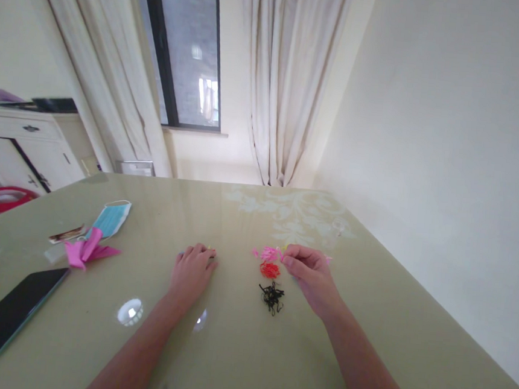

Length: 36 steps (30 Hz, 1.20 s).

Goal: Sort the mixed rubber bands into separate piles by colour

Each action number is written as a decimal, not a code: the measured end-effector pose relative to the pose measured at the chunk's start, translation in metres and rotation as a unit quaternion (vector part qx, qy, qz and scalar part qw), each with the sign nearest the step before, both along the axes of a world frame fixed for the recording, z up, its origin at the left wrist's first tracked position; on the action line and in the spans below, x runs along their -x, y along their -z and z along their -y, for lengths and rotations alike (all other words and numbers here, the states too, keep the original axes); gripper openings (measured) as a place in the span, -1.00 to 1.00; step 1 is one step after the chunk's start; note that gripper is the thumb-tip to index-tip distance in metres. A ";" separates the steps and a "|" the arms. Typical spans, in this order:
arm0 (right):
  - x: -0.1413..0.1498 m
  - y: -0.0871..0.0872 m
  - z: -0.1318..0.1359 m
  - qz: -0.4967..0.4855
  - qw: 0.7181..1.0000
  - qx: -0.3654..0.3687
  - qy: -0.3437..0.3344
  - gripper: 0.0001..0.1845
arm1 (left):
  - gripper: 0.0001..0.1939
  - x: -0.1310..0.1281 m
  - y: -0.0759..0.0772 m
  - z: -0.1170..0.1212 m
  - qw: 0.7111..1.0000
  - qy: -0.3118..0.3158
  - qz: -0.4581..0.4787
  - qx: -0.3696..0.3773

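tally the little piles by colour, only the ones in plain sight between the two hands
Pink pile: 1
Red pile: 1
Black pile: 1
Total: 3
Not counted: the yellow bit beside the right hand, mostly hidden, and the coloured bits at the left hand, too covered to count.

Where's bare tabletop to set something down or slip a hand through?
Free: near strip between left forearm and right forearm, in front of black pile; channel between left hand and the piles; table right of the right forearm. Crowded: beside right hand, at pink pile and red pile; left side, with mask, pink folded piece and dark flat device.
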State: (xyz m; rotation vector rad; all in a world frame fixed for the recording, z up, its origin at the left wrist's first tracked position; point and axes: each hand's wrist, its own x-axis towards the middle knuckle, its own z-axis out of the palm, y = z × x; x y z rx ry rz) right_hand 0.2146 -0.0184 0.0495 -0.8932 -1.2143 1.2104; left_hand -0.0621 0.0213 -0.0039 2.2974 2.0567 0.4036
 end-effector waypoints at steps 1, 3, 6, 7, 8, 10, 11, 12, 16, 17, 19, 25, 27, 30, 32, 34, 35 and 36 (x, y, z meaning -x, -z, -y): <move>0.000 0.000 0.000 0.002 1.000 -0.001 0.000 -0.71 | -0.73 0.000 0.000 -0.001 1.000 0.002 -0.005 0.004; -0.001 0.001 -0.002 0.009 1.000 -0.008 0.002 -0.70 | -0.73 -0.001 0.000 -0.002 1.000 0.007 -0.015 0.003; -0.005 0.007 -0.011 0.077 0.996 -0.029 0.025 -0.68 | -0.73 -0.002 0.002 -0.004 0.999 0.013 -0.034 -0.008; -0.006 0.010 -0.016 0.126 0.990 -0.040 0.043 -0.68 | -0.73 -0.002 0.003 -0.004 0.999 0.015 -0.039 -0.014; -0.007 0.014 -0.021 0.185 0.979 -0.054 0.068 -0.69 | -0.73 -0.002 0.004 -0.004 0.999 0.016 -0.041 -0.020; -0.007 0.024 -0.034 0.318 0.936 -0.085 0.127 -0.74 | -0.73 -0.002 0.005 -0.005 0.999 0.016 -0.032 -0.036; -0.006 0.029 -0.040 0.377 0.909 -0.095 0.153 -0.78 | -0.72 -0.002 0.005 -0.006 0.999 0.016 -0.018 -0.043; -0.005 0.034 -0.046 0.425 0.884 -0.099 0.166 -0.82 | -0.72 -0.003 0.005 -0.007 0.999 0.017 0.005 -0.049; 0.001 0.047 -0.059 0.510 0.839 -0.091 0.165 -0.82 | -0.74 -0.003 0.000 -0.009 0.983 0.034 0.171 -0.057; 0.002 0.047 -0.059 0.509 0.839 -0.096 0.165 -0.81 | -0.75 -0.003 -0.001 -0.009 0.972 0.036 0.226 -0.051; 0.003 0.046 -0.056 0.490 0.846 -0.117 0.174 -0.79 | -0.76 -0.004 -0.003 -0.009 0.943 0.032 0.330 -0.031; 0.018 0.037 -0.030 0.361 0.913 -0.146 0.123 -0.73 | -0.71 -0.024 -0.006 -0.001 0.844 0.105 0.524 0.040; 0.027 0.035 -0.022 0.332 0.929 -0.146 0.078 -0.71 | -0.71 -0.031 -0.006 0.004 0.822 0.128 0.551 0.061; 0.035 0.034 -0.015 0.314 0.939 -0.140 0.025 -0.67 | -0.74 -0.037 -0.006 0.011 0.806 0.147 0.568 0.074; 0.036 0.034 -0.013 0.307 0.943 -0.128 0.007 -0.66 | -0.75 -0.038 -0.007 0.013 0.802 0.156 0.572 0.075; 0.036 0.035 -0.012 0.296 0.949 -0.111 -0.002 -0.66 | -0.75 -0.039 -0.008 0.015 0.800 0.160 0.573 0.074; 0.035 0.036 -0.012 0.290 0.952 -0.103 -0.005 -0.66 | -0.74 -0.039 -0.008 0.015 0.799 0.161 0.574 0.074; 0.034 0.036 -0.012 0.283 0.954 -0.096 -0.009 -0.65 | -0.74 -0.040 -0.009 0.016 0.799 0.160 0.575 0.075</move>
